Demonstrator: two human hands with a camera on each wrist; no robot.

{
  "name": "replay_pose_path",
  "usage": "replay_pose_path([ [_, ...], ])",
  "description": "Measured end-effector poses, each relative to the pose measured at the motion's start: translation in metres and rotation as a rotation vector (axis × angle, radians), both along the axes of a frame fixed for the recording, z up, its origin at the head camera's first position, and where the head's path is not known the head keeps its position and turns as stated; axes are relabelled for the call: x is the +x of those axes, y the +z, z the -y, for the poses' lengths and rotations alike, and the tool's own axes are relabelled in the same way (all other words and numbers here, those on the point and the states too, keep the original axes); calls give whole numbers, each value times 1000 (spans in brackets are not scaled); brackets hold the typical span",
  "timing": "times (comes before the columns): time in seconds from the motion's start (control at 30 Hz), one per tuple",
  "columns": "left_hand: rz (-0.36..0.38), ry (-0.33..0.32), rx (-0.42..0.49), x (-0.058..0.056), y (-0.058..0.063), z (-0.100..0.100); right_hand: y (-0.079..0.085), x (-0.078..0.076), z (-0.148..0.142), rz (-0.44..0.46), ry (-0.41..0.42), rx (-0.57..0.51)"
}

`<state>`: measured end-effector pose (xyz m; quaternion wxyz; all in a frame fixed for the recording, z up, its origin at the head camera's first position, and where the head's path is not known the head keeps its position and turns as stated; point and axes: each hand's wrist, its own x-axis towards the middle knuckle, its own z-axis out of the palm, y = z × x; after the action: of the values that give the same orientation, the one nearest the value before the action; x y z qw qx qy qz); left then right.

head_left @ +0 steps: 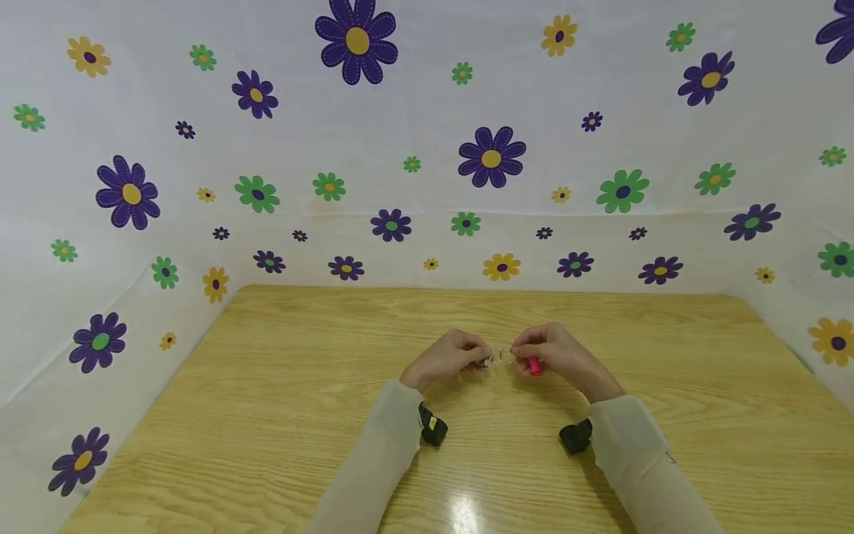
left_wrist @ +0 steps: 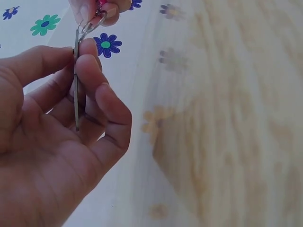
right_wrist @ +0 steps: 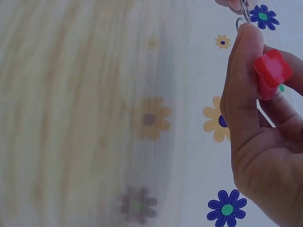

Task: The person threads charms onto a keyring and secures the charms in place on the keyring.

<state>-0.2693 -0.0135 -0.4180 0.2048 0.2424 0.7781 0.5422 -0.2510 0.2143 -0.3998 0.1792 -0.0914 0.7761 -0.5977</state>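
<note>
Between finger and thumb, my left hand (head_left: 448,359) pinches a flat metal key (left_wrist: 76,92), which shows edge-on in the left wrist view. The key hangs on a thin metal split ring (left_wrist: 102,19). My right hand (head_left: 559,357) pinches the other side of that ring, a short way to the right. A pink-red fob (right_wrist: 273,69) dangles by the right hand's fingers; its end looks flower-shaped in the right wrist view. Both hands are held over the table, close together. Fingers partly hide the key and ring in the head view.
The wooden table (head_left: 300,415) runs to a white cloth backdrop (head_left: 414,104) printed with flowers, which encloses it at the back and both sides. Black wrist cameras are strapped to the left wrist (head_left: 434,426) and right wrist (head_left: 575,437).
</note>
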Motion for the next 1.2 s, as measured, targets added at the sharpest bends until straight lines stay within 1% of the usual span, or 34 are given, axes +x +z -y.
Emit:
replay_pose_path([
  [0.13, 2, 6, -20, 1, 2, -1, -1, 1, 0, -14, -13, -1],
  [0.33, -26, 21, -46, 1, 2, -3, -1, 2, 2, -48, -58, -2],
  [0.47, -44, 6, -46, 0, 1, -4, -1, 1, 6, -29, -112, -26],
  [0.6, -57, -6, -49, 1, 2, -5, -4, 0, 8, -20, -133, -59],
  [0.77, -55, -3, -45, 1, 2, -6, -6, 0, 6, -16, -115, -71],
  [1.03, -56, 2, -45, 1, 0, -5, -5, 2, 1, 1, -41, -53],
  [1.2, -60, 19, -33, 1, 1, -4, -3, 2, 0, 26, -6, -49],
])
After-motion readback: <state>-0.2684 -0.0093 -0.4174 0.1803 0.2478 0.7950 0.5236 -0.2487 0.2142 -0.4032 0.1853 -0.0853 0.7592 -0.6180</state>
